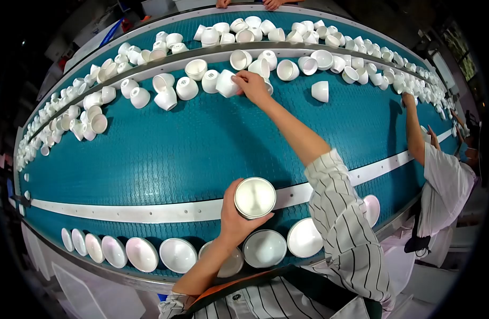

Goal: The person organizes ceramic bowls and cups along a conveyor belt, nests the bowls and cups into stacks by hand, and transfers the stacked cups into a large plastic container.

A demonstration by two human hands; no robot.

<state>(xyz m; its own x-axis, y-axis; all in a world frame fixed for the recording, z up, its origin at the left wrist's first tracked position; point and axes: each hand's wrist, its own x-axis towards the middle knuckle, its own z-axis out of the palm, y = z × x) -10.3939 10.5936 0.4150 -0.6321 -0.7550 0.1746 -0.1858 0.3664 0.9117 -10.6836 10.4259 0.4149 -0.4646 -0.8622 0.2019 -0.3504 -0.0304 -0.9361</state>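
Note:
My left hand (235, 222) is wrapped round a white cup (255, 197), its mouth facing up. A doubled rim shows at its edge; whether more cups are nested under it I cannot tell. Stretched across the green belt (175, 154), my right hand (253, 87) pinches another white cup (226, 84) at its side. That cup is tilted among several loose white cups (187, 88) along the metal divider. Below my left hand, a row of white bowls (264, 248) lines the near strip, some partly hidden by my arms.
Beyond the divider (202, 55), more white cups (210, 36) crowd a far lane. A white rail (165, 211) separates the belt from the near strip. One cup (320, 91) lies apart. A co-worker (441, 181) reaches in at right; another person's hands (272, 4) rest at the far edge.

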